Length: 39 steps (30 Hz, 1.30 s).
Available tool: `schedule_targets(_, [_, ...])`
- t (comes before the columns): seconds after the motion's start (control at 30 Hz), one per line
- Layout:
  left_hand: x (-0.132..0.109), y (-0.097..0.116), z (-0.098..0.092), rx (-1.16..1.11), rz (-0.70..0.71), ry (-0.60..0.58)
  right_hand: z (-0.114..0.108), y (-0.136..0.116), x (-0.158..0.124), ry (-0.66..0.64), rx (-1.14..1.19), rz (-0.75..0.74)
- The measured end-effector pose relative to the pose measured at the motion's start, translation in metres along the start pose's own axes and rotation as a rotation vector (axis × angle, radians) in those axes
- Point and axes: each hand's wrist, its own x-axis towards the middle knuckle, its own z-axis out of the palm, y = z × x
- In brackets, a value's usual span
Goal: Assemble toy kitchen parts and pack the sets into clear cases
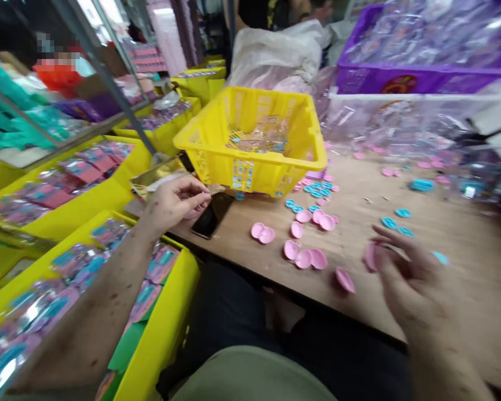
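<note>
My left hand [176,201] is over the table's left edge beside a dark phone [211,216]. Its fingers are closed in a pinch, and what they hold, if anything, is too hidden to name. On the right, my right hand [415,275], blurred, has its thumb and fingers around a small pink oval shell [371,256]. Between the hands lie several similar pink shells, such as a tilted one [344,280] near the front edge and a joined pair [263,233]. Small blue wheel-like discs [403,213] lie behind my right hand.
A yellow basket [254,159] with packaged pieces stands behind the phone. Yellow bins [167,312] of packed toys line my left. A purple crate [401,78] of clear packages is at the back right, near plastic bags [275,55]. A grey metal post [108,78] slants at left.
</note>
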Motion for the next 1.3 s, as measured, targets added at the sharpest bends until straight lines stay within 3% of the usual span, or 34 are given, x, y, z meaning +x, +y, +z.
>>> schedule_targets(0.03, [-0.006,0.016,0.015,-0.085,0.071,-0.014,0.006,-0.014,-0.008,0.001,0.163,-0.009])
schedule_targets(0.13, [-0.023,0.065,0.060,-0.211,0.230,-0.124,0.025,-0.047,-0.023,-0.175,0.420,-0.042])
schedule_targets(0.23, [-0.036,0.096,0.092,-0.389,0.188,-0.314,0.030,-0.058,-0.029,-0.228,0.483,-0.038])
schedule_targets(0.33, [-0.044,0.107,0.110,-0.517,0.125,-0.499,0.020,-0.057,-0.036,-0.242,0.583,-0.081])
schedule_targets(0.4, [-0.047,0.109,0.115,-0.539,0.121,-0.539,0.012,-0.055,-0.043,-0.264,0.624,-0.124])
schedule_targets(0.57, [-0.058,0.115,0.121,-0.538,0.168,-0.455,-0.001,-0.058,-0.053,-0.333,0.526,-0.252])
schedule_targets(0.7, [-0.073,0.121,0.129,-0.593,0.000,-0.432,-0.006,-0.058,-0.055,-0.335,0.495,-0.342])
schedule_targets(0.97, [-0.083,0.123,0.133,-0.602,-0.041,-0.393,-0.008,-0.058,-0.055,-0.374,0.548,-0.342])
schedule_targets(1.3, [-0.081,0.119,0.131,-0.585,-0.079,-0.463,-0.008,-0.064,-0.053,-0.423,0.525,-0.331])
